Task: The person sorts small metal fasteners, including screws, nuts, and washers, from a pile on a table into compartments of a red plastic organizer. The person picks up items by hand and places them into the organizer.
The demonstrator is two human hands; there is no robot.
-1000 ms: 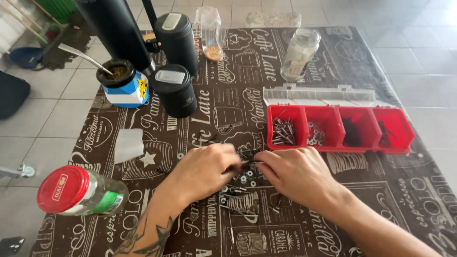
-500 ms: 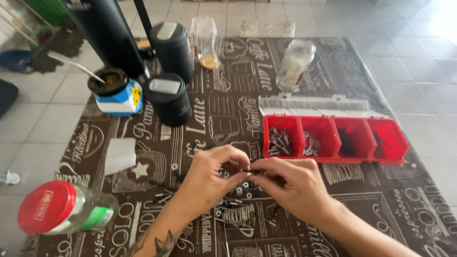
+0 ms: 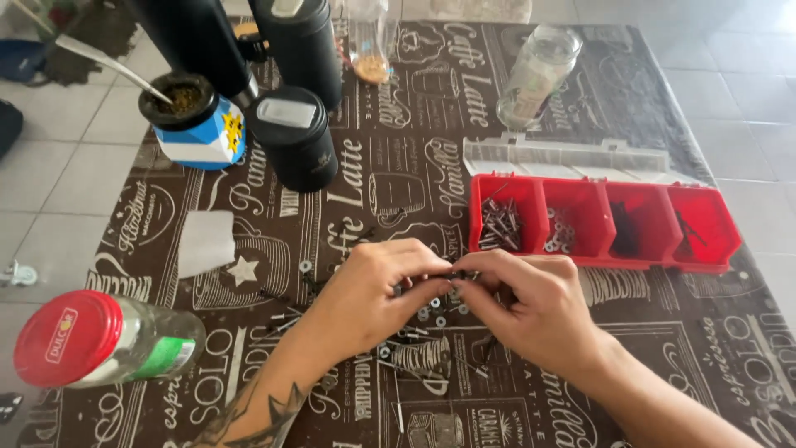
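I see left hand point(image 3: 373, 290) and right hand point(image 3: 526, 307) meeting fingertip to fingertip, both pinched shut on small dark screw point(image 3: 463, 275), long axis lying left-right between them (equally near both), above scattered hardware point(image 3: 414, 332); red organizer tray point(image 3: 730, 228) sits beyond right hand.

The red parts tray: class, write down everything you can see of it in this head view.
The red parts tray is a long, shallow box that looks like plastic, divided into four compartments in a row. The two left ones hold silvery screws and washers, the two right ones dark small parts. A clear lid lies folded open behind it. It sits flat on the patterned tablecloth, just beyond the right hand, which does not touch it.
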